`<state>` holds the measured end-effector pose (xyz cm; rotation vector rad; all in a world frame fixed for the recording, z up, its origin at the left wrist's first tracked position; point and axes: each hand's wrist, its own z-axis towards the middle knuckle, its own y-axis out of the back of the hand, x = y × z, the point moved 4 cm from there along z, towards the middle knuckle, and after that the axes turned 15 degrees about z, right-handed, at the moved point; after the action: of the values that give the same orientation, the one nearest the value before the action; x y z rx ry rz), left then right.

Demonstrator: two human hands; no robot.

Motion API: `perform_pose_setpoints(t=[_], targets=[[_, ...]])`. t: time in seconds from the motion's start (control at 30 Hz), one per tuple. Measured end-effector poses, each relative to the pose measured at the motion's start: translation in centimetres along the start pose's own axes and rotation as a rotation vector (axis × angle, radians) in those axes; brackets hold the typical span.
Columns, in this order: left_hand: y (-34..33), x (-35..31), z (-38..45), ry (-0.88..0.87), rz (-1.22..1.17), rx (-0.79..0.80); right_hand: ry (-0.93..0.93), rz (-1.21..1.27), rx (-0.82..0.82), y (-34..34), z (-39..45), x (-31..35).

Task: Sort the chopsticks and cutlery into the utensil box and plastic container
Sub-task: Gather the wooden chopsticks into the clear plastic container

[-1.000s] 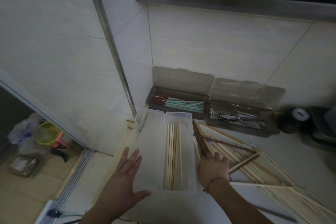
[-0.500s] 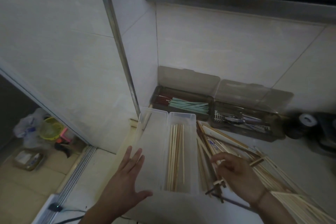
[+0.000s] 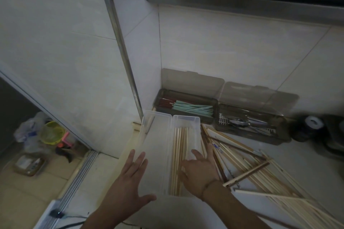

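1. Fingers of the left hand (image 3: 130, 178) lie straight and spread, flat on the clear lid (image 3: 156, 147) of the plastic container (image 3: 186, 120).
2. Right hand (image 3: 200, 171) rests fingers extended, slightly apart, on the wooden chopsticks (image 3: 179, 141) inside the container; whether it pinches one cannot be told.
3. Loose chopsticks (image 3: 260, 171) lie heaped on the counter (image 3: 307, 163) just right of the container.
4. Utensil box (image 3: 219, 115) stands open against the tiled wall, holding green chopsticks (image 3: 193, 110) and cutlery (image 3: 245, 123).
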<state>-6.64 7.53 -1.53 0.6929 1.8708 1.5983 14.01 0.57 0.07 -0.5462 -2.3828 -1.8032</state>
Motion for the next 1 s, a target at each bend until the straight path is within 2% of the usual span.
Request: perform_pose_setpoints(t=[0.1, 0.17, 0.2, 0.27, 0.33, 0.4, 0.47, 0.53, 0.6, 0.67, 0.9, 1.0], targets=[[-0.2, 0.1, 0.0, -0.002, 0.036, -0.007, -0.019, -0.092, 0.125, -1.4, 0.7, -0.1], [-0.4, 0.2, 0.0, -0.005, 0.032, 0.000, 0.015, -0.119, 0.113, -1.7, 0.7, -0.3], [-0.5, 0.2, 0.0, 0.000, 0.026, 0.005, 0.039, -0.104, 0.057, -1.6, 0.7, -0.5], [-0.3, 0.1, 0.0, 0.006, 0.013, 0.012, 0.131, 0.085, -0.189, -1.6, 0.2, -1.3], [-0.2, 0.0, 0.0, 0.005, -0.004, 0.015, 0.209, 0.402, -0.501, -1.2, -0.7, -2.7], [0.2, 0.0, 0.0, 0.004, -0.025, 0.013, 0.101, 0.609, -0.717, -0.7, -1.7, -4.7], [0.1, -0.1, -0.1, 0.007, -0.024, 0.018, -0.062, 0.621, -0.802, -1.4, -2.6, -6.8], [0.1, -0.1, -0.1, 0.010, -0.017, 0.018, -0.219, 0.544, -0.660, -2.6, -2.6, -8.3], [0.1, 0.0, -0.1, 0.020, -0.015, 0.022, -0.346, 0.304, -0.414, -4.1, -2.2, -9.0], [0.0, 0.1, 0.0, 0.029, -0.029, 0.016, -0.398, 0.138, -0.283, -4.9, -2.0, -9.2], [0.5, -0.3, -0.1, 0.024, -0.022, 0.034, -0.425, -0.029, -0.328, -5.0, -1.6, -7.9], [0.4, -0.3, -0.1, 0.010, -0.006, 0.030, -0.435, -0.032, -0.238, -4.4, -1.7, -7.6]])
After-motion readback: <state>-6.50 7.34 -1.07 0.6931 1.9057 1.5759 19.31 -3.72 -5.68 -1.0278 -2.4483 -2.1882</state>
